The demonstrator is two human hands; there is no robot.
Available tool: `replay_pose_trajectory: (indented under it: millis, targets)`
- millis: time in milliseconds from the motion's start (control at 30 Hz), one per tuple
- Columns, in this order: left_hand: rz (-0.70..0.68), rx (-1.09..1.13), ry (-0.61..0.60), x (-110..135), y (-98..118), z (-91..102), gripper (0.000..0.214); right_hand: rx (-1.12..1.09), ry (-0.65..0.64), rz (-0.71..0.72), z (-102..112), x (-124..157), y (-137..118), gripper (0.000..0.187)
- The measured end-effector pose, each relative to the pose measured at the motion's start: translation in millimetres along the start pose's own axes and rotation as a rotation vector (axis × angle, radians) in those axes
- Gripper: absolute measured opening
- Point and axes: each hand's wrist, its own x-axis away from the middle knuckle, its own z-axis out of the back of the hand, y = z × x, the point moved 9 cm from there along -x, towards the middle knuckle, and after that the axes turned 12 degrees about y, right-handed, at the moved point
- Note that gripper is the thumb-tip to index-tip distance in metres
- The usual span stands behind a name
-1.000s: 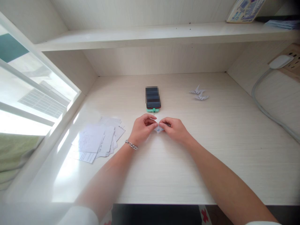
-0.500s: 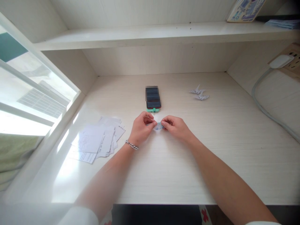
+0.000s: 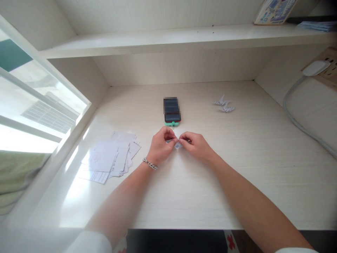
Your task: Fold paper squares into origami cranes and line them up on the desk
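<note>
A small folded piece of paper (image 3: 178, 145) with faint blue print is pinched between my two hands, low over the desk. My left hand (image 3: 163, 143), with a chain bracelet at the wrist, grips its left side between thumb and fingers. From the other side, my right hand (image 3: 196, 144) pinches the paper, thumb tip close to the left thumb. Most of the paper is hidden by the fingers. Just beyond the hands lies a phone (image 3: 172, 109) with a green piece at its near end. Folded paper cranes (image 3: 224, 104) rest farther back on the right.
Loose sheets of paper (image 3: 105, 158) lie in an overlapping pile on the desk (image 3: 200, 196), left of my hands. A window (image 3: 44, 95) borders the left side. Above the back runs a shelf (image 3: 168, 40) with a book (image 3: 275, 12). A charger cable (image 3: 297, 121) hangs at right.
Both hands have come closer together, the thumbs now nearly touching. Less of the paper shows between them. The phone, cranes and sheets stay where they were.
</note>
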Motion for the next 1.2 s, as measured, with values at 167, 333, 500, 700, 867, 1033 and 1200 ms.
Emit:
replay_pose_trajectory:
  millis: [167, 333, 500, 700, 867, 1033, 1200]
  targets:
    - [-0.003, 0.008, -0.032, 2.1, 3.2, -3.4, 0.018, 0.010, -0.006, 0.034, 1.3, 0.8, -7.1, 0.013]
    - [0.033, 0.046, -0.016, -0.2, 0.3, -1.3, 0.021, -0.019, 0.005, 0.006, 3.9, -0.8, -4.8, 0.014]
    - [0.089, 0.088, 0.018, -5.8, -7.9, 5.1, 0.026, -0.067, 0.012, -0.078, 6.8, -1.8, 7.0, 0.016]
    - [0.116, 0.113, -0.005, -7.3, -16.3, 4.7, 0.023, 0.009, 0.010, -0.046, 8.5, -4.0, 8.1, 0.014]
    - [0.127, 0.139, -0.033, -7.6, -18.5, 2.6, 0.020, -0.031, 0.003, -0.096, 6.2, -4.4, 16.7, 0.015]
    - [0.105, 0.114, -0.004, -7.4, -14.2, 5.5, 0.024, -0.097, 0.010, -0.132, 5.2, -3.1, 19.6, 0.016]
    - [0.162, 0.172, 0.035, -8.6, -21.1, 8.2, 0.032, -0.150, 0.002, -0.179, 2.7, -3.1, 22.5, 0.016]
